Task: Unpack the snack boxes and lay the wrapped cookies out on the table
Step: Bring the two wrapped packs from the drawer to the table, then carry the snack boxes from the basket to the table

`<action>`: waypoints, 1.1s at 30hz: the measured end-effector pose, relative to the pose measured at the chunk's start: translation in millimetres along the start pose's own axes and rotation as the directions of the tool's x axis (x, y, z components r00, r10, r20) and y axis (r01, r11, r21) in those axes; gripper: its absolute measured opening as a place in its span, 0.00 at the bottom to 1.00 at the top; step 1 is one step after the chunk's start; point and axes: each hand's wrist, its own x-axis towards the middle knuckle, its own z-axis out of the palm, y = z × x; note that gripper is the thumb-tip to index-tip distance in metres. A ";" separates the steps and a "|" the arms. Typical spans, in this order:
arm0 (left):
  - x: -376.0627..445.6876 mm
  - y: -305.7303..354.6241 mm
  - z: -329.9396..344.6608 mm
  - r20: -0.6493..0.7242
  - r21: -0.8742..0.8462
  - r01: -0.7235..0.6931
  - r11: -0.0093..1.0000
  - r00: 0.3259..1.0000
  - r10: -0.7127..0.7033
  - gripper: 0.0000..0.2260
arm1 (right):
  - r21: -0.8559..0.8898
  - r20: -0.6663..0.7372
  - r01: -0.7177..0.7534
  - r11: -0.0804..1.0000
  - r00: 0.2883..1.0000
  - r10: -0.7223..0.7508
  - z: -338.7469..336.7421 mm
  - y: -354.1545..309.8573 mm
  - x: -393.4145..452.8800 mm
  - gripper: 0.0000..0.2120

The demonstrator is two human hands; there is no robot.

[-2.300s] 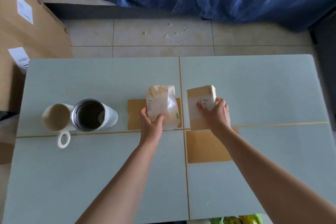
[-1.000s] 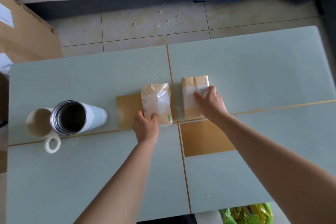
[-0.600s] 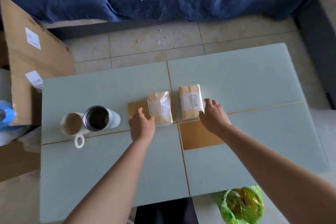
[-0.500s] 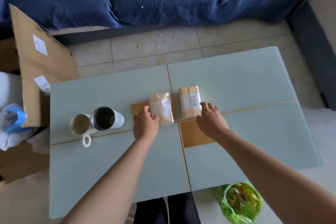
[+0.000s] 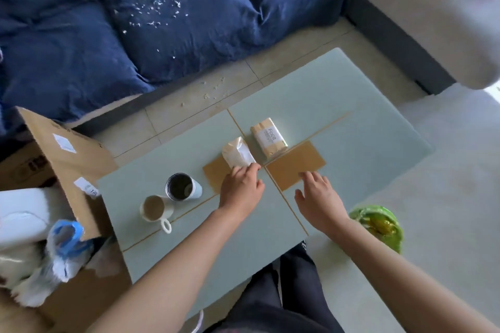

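The left hand meets the near end of a clear-wrapped packet, its fingertips hidden against the wrapper, so whether this grip pinches cannot be told. The right hand hovers with fingers spread, holding nothing, above a tan patch on the bench. Just beyond and right of the left grip lies a packet marked "Face". Left of it stand a steel tumbler and a mug.
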 end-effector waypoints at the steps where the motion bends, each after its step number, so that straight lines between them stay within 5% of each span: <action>1: -9.9 4.9 0.3 0.018 0.024 -0.035 0.999 0.999 0.035 0.15 | -0.011 -0.014 -0.017 1.000 1.000 0.017 -0.2 3.7 -15.1 0.20; 7: -57.5 42.9 13.6 0.115 0.150 -0.261 0.954 0.963 0.245 0.15 | -0.051 -0.093 -0.158 0.986 0.984 0.153 -1.1 34.7 -98.8 0.22; 16: -95.8 143.3 56.3 0.241 0.201 -0.582 0.788 0.809 0.536 0.15 | 0.090 -0.146 -0.419 0.903 0.892 0.428 15.0 104.4 -215.3 0.19; 25: -199.6 262.9 145.4 0.409 0.186 -0.848 0.497 0.526 0.746 0.13 | 0.348 -0.137 -0.670 0.656 0.656 0.742 42.5 200.3 -365.5 0.18; 33: -325.0 367.4 232.9 0.460 0.076 -0.980 0.184 0.199 0.865 0.25 | 0.515 -0.124 -0.777 0.363 0.351 0.928 66.5 278.8 -514.2 0.17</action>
